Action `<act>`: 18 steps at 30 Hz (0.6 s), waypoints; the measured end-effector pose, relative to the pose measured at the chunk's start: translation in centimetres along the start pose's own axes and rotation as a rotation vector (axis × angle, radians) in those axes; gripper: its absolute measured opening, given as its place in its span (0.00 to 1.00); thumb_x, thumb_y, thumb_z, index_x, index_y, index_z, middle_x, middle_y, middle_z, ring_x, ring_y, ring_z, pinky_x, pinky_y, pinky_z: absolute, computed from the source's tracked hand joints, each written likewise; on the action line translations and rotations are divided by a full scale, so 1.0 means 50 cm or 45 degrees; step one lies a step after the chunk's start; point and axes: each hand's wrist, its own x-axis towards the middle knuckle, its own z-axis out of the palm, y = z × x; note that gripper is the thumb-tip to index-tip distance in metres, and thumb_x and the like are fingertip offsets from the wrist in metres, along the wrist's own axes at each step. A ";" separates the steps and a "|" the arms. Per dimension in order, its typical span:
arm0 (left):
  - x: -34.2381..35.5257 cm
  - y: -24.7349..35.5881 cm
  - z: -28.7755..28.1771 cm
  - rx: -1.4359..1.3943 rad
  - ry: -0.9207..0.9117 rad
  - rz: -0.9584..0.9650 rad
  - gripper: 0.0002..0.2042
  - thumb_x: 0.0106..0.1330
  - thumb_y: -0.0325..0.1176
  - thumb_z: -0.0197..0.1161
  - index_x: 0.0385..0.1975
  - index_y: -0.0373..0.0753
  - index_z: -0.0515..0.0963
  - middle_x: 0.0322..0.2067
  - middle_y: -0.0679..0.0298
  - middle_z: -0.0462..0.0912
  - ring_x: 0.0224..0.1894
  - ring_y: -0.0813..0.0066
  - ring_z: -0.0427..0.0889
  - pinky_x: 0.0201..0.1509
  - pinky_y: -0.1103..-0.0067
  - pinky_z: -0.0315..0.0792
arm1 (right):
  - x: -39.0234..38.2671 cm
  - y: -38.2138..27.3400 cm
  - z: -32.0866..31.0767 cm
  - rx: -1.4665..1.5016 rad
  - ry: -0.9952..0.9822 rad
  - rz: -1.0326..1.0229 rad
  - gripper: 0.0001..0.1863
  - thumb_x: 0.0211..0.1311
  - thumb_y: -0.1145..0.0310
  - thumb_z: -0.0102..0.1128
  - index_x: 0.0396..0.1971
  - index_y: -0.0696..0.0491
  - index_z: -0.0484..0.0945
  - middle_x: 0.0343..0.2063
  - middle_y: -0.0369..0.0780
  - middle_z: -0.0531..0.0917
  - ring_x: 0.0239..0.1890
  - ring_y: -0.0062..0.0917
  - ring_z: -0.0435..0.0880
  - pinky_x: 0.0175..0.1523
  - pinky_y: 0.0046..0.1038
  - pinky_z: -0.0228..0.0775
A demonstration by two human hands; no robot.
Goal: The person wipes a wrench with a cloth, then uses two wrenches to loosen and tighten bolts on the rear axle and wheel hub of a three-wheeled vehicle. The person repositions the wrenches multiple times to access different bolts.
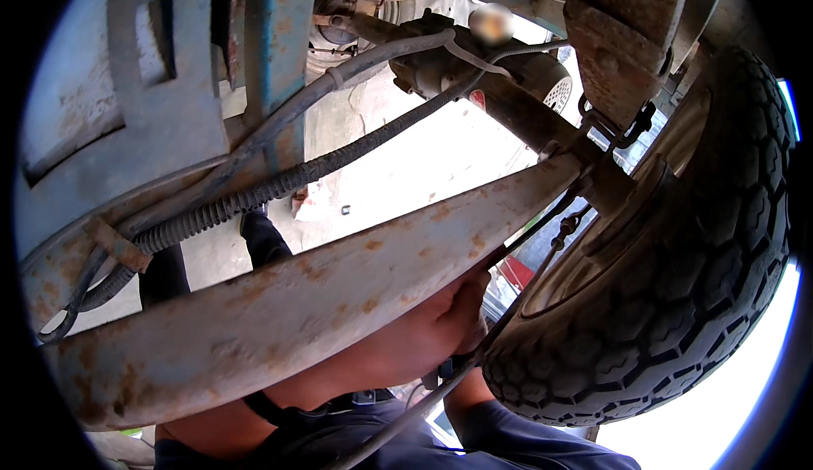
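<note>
A long, pale, rust-spotted metal beam (322, 292) runs across the view, from lower left up to the axle (517, 123). My left forearm reaches along beneath it. Between the beam's right part and the wheel is my left hand (467, 307), its fingers hidden, so what it touches does not show. My right forearm (464, 392) rises from a dark sleeve and passes behind a thin grey cable (428, 406); the hand at its end is out of sight. Close to both arms stands a knobbly black tyre (644, 343), with a metal rod fitting (566, 231) by its rim.
A corrugated black hose (279, 186) and a smooth grey hose (296, 102) cross above the beam. On the left is a blue-grey metal frame (182, 72). A rusty bracket (627, 38) hangs at upper right. Another person's dark-clad leg (262, 237) shows beyond the beam.
</note>
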 end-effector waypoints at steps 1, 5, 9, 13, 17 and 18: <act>0.001 0.008 -0.006 0.039 -0.028 -0.037 0.19 0.67 0.22 0.56 0.59 0.35 0.70 0.42 0.54 0.80 0.47 0.63 0.79 0.55 0.74 0.70 | -0.004 0.000 0.000 -0.004 0.003 -0.004 0.17 0.74 0.57 0.42 0.28 0.52 0.68 0.19 0.35 0.73 0.22 0.23 0.74 0.22 0.23 0.58; 0.005 0.011 -0.006 0.053 0.061 0.000 0.19 0.68 0.22 0.53 0.59 0.34 0.70 0.44 0.53 0.80 0.47 0.63 0.80 0.54 0.74 0.71 | -0.001 0.000 0.000 -0.019 0.011 0.002 0.17 0.74 0.57 0.42 0.28 0.52 0.68 0.19 0.35 0.73 0.21 0.23 0.74 0.22 0.23 0.58; 0.008 0.027 -0.028 0.207 -0.018 0.010 0.19 0.68 0.24 0.54 0.59 0.34 0.71 0.46 0.53 0.80 0.49 0.62 0.79 0.55 0.74 0.70 | 0.000 0.001 -0.004 -0.021 0.016 0.006 0.17 0.73 0.57 0.42 0.28 0.52 0.68 0.19 0.35 0.73 0.21 0.23 0.74 0.22 0.23 0.58; 0.021 0.027 -0.015 0.094 -0.049 -0.080 0.19 0.69 0.27 0.56 0.60 0.35 0.70 0.48 0.54 0.79 0.50 0.62 0.78 0.55 0.73 0.69 | -0.006 0.004 -0.016 -0.004 0.041 0.002 0.17 0.73 0.57 0.42 0.28 0.52 0.68 0.19 0.35 0.73 0.21 0.23 0.74 0.22 0.23 0.58; 0.012 0.002 0.023 0.134 0.093 0.130 0.21 0.69 0.27 0.58 0.61 0.35 0.68 0.41 0.58 0.78 0.44 0.66 0.77 0.52 0.74 0.69 | -0.016 -0.003 -0.007 -0.010 0.048 0.003 0.17 0.73 0.57 0.42 0.28 0.52 0.68 0.19 0.35 0.73 0.21 0.23 0.74 0.22 0.23 0.58; 0.014 0.003 0.018 0.135 0.103 0.156 0.21 0.69 0.27 0.59 0.61 0.35 0.68 0.39 0.60 0.77 0.42 0.68 0.77 0.50 0.74 0.69 | -0.015 -0.004 -0.003 -0.025 0.050 0.006 0.17 0.73 0.57 0.42 0.28 0.52 0.68 0.19 0.35 0.73 0.21 0.23 0.74 0.22 0.23 0.58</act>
